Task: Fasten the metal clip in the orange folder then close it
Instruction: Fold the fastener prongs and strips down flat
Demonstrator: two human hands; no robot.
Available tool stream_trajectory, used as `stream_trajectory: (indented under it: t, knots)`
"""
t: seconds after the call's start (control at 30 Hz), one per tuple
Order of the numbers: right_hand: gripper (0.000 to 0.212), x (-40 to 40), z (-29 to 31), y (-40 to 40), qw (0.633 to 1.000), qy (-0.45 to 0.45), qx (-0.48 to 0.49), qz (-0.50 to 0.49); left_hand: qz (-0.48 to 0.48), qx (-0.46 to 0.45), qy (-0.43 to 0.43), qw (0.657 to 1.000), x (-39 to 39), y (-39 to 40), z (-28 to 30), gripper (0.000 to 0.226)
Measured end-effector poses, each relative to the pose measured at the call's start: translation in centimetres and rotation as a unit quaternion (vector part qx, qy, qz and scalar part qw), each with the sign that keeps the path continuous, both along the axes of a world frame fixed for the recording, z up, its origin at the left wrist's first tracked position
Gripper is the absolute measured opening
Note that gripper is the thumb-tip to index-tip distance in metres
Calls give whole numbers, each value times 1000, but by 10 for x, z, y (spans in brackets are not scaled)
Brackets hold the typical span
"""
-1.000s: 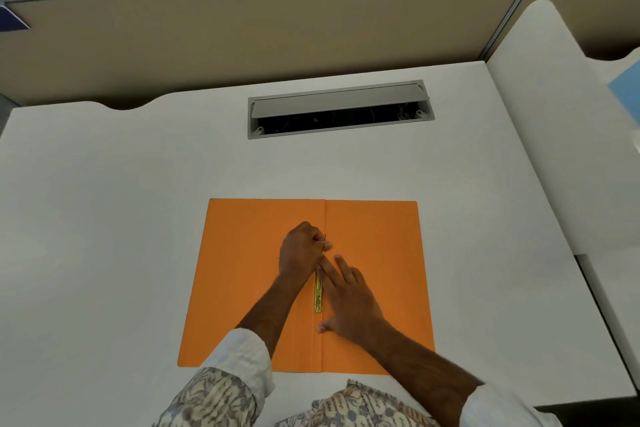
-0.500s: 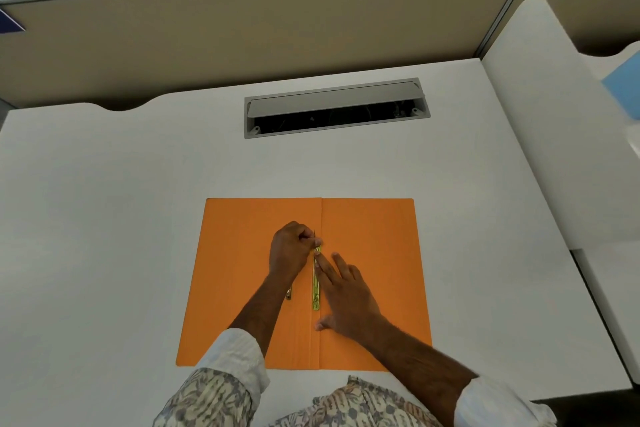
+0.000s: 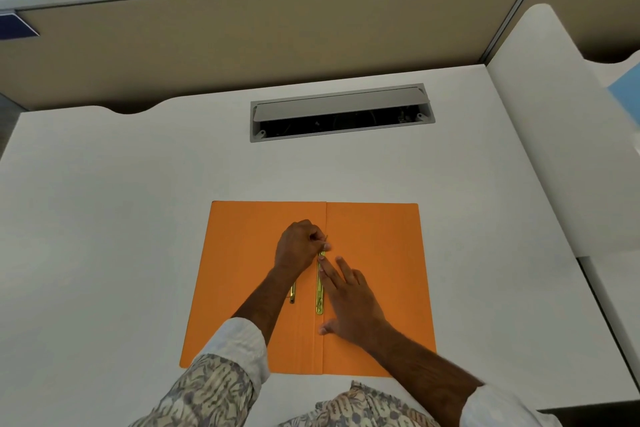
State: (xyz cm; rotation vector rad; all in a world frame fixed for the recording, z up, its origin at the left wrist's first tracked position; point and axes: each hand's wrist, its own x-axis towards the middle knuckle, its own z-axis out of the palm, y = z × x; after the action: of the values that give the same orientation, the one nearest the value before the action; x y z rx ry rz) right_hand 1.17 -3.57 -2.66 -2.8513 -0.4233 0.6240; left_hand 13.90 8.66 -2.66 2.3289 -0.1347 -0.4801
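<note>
The orange folder (image 3: 374, 288) lies open and flat on the white desk (image 3: 121, 218), its centre fold running straight away from the person. The brass metal clip (image 3: 319, 291) lies along that fold, just left of it, about midway down the folder. A 2nd brass strip (image 3: 293, 292) shows left of the fold, partly hidden under the left forearm.

The left hand (image 3: 300, 245) reaches in from the lower left, knuckles up and fingers curled, thumb and fingertips pinched on a thin prong at the far end of the metal clip, right at the fold. The right hand (image 3: 349, 302) lies palm down just right of the fold, fingers spread and extended, grasping nothing; its index finger presses on the upper part of the clip while the thumb rests on the fold nearer the person.

Beyond the folder's far edge, a grey cable hatch (image 3: 341, 111) sits open in the desk.
</note>
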Motion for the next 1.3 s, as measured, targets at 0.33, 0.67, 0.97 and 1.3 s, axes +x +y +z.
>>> stream_trajectory:
  t: [0.33,0.67,0.97,1.3]
  knots:
    - [125,-1,-3,0,1000,4,14,-8,194,-59,41,978,-13,-7,-4,14]
    - [121,0,-9,-3,1000,-5,5,8,209,-74,31,975,-37,4,4,5]
    - [90,9,1,-11,1000,21,16,16,219,-100,119,963,-104,30,5,18]
    - [64,16,2,-3,1000,0,-14,10,264,-191,250,912,-144,39,9,11]
